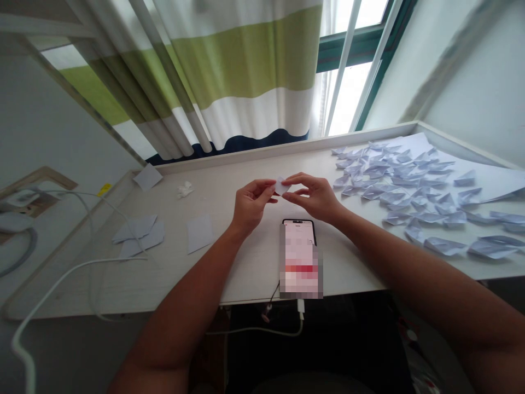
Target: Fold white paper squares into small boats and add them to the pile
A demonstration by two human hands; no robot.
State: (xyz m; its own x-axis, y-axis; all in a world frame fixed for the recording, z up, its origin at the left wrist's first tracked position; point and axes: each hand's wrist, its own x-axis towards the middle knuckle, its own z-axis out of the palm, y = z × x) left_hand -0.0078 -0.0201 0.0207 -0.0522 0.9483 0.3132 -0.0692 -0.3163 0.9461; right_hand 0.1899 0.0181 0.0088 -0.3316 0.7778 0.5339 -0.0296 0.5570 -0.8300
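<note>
A small folded piece of white paper [280,186] is pinched between my two hands above the middle of the desk. My left hand [253,203] grips its left side with thumb and fingers. On the other side, my right hand [312,194] holds the paper's right edge between thumb and forefinger, its other fingers curled. The fingertips partly cover the paper, so its exact folded form cannot be made out. Just below the hands lies a phone [298,257] with a lit, blurred screen.
Many folded paper boats [394,180] crowd the right side of the white desk [246,273], beside a large white sheet [492,178]. Paper sheets [141,235], a single sheet [200,234] and a crumpled scrap [185,189] lie left. A white cable [74,268] crosses the left edge.
</note>
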